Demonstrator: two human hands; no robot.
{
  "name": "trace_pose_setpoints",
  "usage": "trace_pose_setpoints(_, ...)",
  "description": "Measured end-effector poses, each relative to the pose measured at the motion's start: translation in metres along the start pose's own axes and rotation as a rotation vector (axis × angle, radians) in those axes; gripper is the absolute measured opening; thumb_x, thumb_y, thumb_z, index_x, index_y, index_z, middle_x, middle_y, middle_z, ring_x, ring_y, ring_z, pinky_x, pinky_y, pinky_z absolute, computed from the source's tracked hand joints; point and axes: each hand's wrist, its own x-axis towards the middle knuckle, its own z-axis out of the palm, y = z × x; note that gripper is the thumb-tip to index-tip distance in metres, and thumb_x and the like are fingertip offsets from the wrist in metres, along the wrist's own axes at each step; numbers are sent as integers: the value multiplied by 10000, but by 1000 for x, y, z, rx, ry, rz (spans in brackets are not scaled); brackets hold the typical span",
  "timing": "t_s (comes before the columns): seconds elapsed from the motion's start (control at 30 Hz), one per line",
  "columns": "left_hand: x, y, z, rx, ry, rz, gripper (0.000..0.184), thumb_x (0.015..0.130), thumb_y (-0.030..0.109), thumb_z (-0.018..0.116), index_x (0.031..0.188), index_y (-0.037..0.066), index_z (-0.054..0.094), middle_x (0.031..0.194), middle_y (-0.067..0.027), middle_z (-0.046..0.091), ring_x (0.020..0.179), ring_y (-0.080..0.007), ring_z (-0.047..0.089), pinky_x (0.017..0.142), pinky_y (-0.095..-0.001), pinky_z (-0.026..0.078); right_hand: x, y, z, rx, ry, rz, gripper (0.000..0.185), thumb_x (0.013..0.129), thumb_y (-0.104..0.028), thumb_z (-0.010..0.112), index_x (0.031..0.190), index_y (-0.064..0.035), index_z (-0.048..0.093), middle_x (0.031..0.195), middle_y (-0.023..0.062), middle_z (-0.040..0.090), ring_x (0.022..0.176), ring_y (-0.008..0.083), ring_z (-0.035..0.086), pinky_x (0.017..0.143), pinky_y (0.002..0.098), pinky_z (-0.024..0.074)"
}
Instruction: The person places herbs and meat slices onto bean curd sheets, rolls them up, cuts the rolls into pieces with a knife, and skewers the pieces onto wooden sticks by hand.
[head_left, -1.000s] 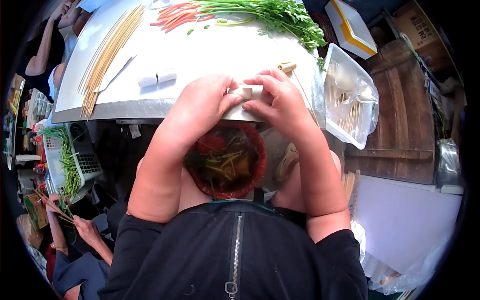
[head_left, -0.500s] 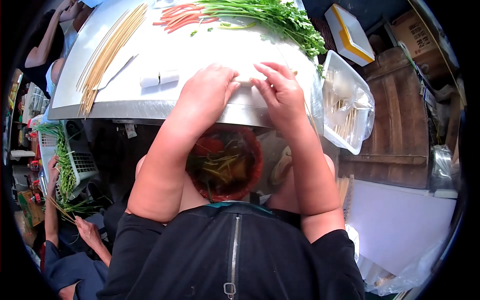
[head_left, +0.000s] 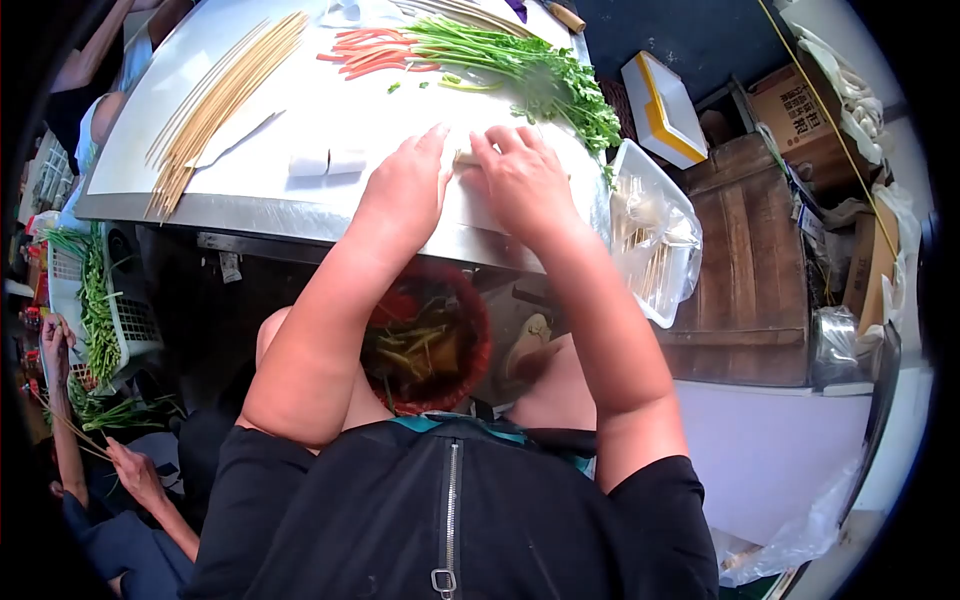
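Observation:
On the pale tabletop, a small white roll [head_left: 464, 158] lies between my hands, mostly covered by them. My left hand [head_left: 408, 185] grips it from the left side, fingers held together. Curled over its right end are the fingers of my right hand [head_left: 522, 178]. Two more white rolls [head_left: 328, 161] rest end to end, left of my left hand. Beyond my hands lie red strips [head_left: 372, 52] and a bunch of leafy green herbs [head_left: 510, 62], with a few green bits in front.
Thin wooden skewers [head_left: 225, 110] lie at the table's left beside a flat blade-like piece [head_left: 238, 138]. A white plastic tub [head_left: 655, 235] with bagged skewers is at right. Below stands a red basin [head_left: 478, 345] holding vegetables in liquid. At lower left, another person's hands [head_left: 138, 470] hold thin sticks.
My hands have come closer together over the roll, and my right hand has turned palm down with its fingers lowered onto it. The whole view has shifted slightly.

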Motion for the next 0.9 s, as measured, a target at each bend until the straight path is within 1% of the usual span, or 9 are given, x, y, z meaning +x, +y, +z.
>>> trace_pose_setpoints(0.1, 1, -4, 4, -87, 60, -50, 419, 900, 101, 655, 1291, -12, 551, 946, -121, 645, 801, -259, 631, 765, -360, 515, 9, 10, 17, -122, -90, 42, 368, 880, -145, 638, 1235, -52, 618, 1112, 115, 632, 1082, 300, 565, 948, 415, 463)
trace_pose_setpoints(0.23, 5, 2, -7, -649, -185, -383, 395, 948, 222, 672, 1247, -28, 609, 975, -35, 690, 802, -113, 631, 746, -275, 520, 6, 0, 6, 389, 47, 224, 352, 956, -144, 587, 1290, -33, 600, 1065, 117, 658, 962, 257, 618, 861, 379, 497)
trace_pose_setpoints(0.3, 0, 9, -6, -816, -148, -442, 400, 950, 263, 680, 1237, -13, 638, 1041, -21, 697, 876, -79, 629, 781, -251, 529, -5, -11, 0, 1163, 50, 478, 378, 1010, -192, 560, 1359, -48, 567, 1092, 54, 649, 889, 135, 593, 794, 288, 501)
trace_pose_setpoints(0.47, -8, 18, -11, -1105, -192, -440, 334, 908, 199, 725, 1167, -6, 673, 1036, -39, 703, 905, -98, 651, 819, -253, 540, -33, -19, -9, 1433, 58, 493, 387, 1016, -238, 566, 1353, -47, 573, 1117, 39, 632, 920, 114, 573, 767, 253, 501)
trace_pose_setpoints(0.5, -10, 19, -11, -1162, -185, -398, 314, 893, 182, 742, 1136, -8, 683, 1021, -39, 704, 895, -103, 654, 818, -254, 541, -42, -17, -14, 1432, 62, 497, 387, 1016, -238, 566, 1353, -47, 573, 1117, 39, 632, 920, 114, 573, 767, 253, 501)
trace_pose_setpoints(0.57, -11, 19, -15, -1149, -161, -431, 269, 877, 158, 758, 1081, -6, 696, 992, -44, 704, 848, -99, 653, 802, -257, 539, -64, -8, -28, 647, 220, 544, 322, 983, -208, 595, 1250, -31, 624, 1077, 103, 642, 894, 201, 605, 753, 320, 519)
trace_pose_setpoints(0.67, -12, 16, -18, -356, 2, -59, 221, 874, 142, 734, 1033, -8, 701, 953, -82, 692, 784, -158, 664, 727, -298, 524, -108, 28, -15, -131, 97, 545, 241, 941, -162, 613, 1140, -35, 661, 989, 151, 629, 847, 293, 605, 743, 385, 521)
trace_pose_setpoints(0.77, -12, 7, -2, 50, 61, 160, 182, 842, 169, 702, 973, 43, 710, 897, -125, 636, 845, -311, 629, 779, -393, 522, -118, 25, -11, -35, 88, 487, 222, 925, -134, 612, 1124, -62, 682, 904, 143, 604, 818, 321, 589, 737, 414, 514)
trace_pose_setpoints(0.9, -6, 3, 5, 40, 28, 52, 190, 827, 200, 710, 939, 47, 725, 902, -139, 622, 877, -323, 618, 788, -425, 514, -126, -5, -38, 341, 151, 507, 198, 926, -83, 605, 1100, -53, 695, 861, 134, 596, 793, 311, 597, 715, 398, 492)
